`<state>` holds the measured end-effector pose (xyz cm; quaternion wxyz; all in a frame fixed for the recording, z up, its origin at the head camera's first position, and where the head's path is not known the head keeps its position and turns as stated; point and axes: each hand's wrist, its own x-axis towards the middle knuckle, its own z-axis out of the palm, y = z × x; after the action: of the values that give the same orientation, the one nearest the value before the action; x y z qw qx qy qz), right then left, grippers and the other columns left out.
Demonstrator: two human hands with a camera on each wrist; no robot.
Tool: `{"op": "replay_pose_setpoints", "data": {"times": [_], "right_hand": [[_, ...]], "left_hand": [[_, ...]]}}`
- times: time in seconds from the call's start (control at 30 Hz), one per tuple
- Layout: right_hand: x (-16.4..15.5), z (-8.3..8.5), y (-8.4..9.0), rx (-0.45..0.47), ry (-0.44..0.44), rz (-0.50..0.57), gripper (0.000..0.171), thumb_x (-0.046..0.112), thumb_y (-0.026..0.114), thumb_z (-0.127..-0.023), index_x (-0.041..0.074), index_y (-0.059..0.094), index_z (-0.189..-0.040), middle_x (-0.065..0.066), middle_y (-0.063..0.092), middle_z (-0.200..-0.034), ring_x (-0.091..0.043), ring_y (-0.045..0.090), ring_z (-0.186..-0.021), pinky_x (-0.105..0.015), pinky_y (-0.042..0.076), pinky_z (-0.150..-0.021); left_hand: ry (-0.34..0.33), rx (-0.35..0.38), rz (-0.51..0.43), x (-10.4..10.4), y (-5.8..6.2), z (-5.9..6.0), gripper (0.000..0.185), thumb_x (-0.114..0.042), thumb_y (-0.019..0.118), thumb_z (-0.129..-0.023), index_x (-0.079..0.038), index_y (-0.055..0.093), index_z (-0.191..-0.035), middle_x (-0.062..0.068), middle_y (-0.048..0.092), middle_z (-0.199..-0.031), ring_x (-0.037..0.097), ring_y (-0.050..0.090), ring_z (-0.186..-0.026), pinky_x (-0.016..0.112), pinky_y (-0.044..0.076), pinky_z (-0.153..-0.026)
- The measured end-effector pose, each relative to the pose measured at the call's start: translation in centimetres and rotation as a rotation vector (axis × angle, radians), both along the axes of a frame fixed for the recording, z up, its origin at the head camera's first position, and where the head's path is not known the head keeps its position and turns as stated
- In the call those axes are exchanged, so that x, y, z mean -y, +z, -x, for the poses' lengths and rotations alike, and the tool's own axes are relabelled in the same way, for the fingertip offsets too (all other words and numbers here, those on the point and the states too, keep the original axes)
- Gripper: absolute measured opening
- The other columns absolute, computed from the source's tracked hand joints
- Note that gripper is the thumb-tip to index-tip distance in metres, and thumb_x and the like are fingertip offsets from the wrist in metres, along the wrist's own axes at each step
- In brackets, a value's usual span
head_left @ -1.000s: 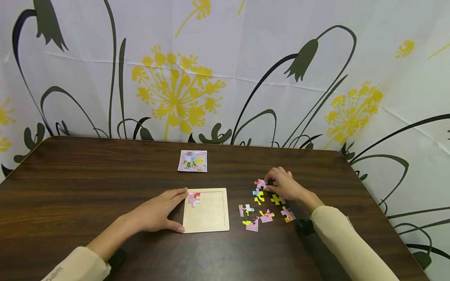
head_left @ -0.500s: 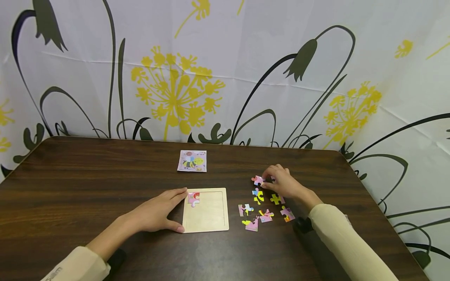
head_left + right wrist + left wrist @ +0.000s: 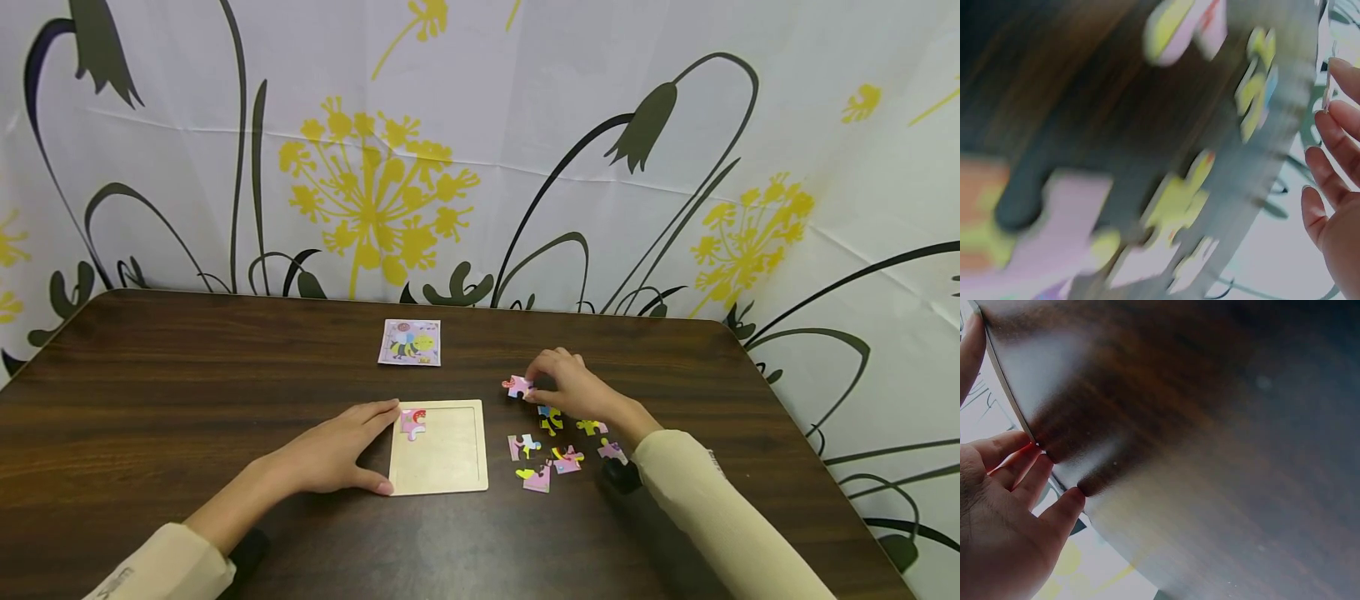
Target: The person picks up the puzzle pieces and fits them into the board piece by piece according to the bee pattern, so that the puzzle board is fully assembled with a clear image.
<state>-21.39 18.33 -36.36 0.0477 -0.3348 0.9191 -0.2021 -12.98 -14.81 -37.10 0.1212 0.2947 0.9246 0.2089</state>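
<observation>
A: The right wrist view is all blur; only the head view shows the right hand (image 3: 570, 387) pinching a pink puzzle piece (image 3: 517, 386) above the table (image 3: 187, 392), right of the wooden tray (image 3: 442, 467).

B: And the left hand (image 3: 333, 454)?

A: Fingers straight, together, touching the tray's left edge

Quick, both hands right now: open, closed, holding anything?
Left hand: open, resting against the wooden puzzle tray.
Right hand: pinching a pink puzzle piece.
</observation>
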Motion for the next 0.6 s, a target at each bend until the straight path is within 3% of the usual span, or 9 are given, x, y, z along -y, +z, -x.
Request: {"op": "replay_pose_setpoints", "data": {"times": [0.6], "right_hand": [[6.9,-1.6,0.3,0.019,0.151,-0.046,0.019,0.02,0.069,-0.083,0.008,0.063,-0.096,-0.001,0.058,-0.096,-0.017,0.046,-0.096,-0.034,0.029,-0.078]], "left_hand": [[0.005,0.004,0.007,0.0,0.1,0.0,0.094,-0.053,0.07,-0.071,0.003,0.034,-0.138,0.017,0.032,-0.142,0.038,0.031,-0.127,0.053,0.031,-0.096]]}}
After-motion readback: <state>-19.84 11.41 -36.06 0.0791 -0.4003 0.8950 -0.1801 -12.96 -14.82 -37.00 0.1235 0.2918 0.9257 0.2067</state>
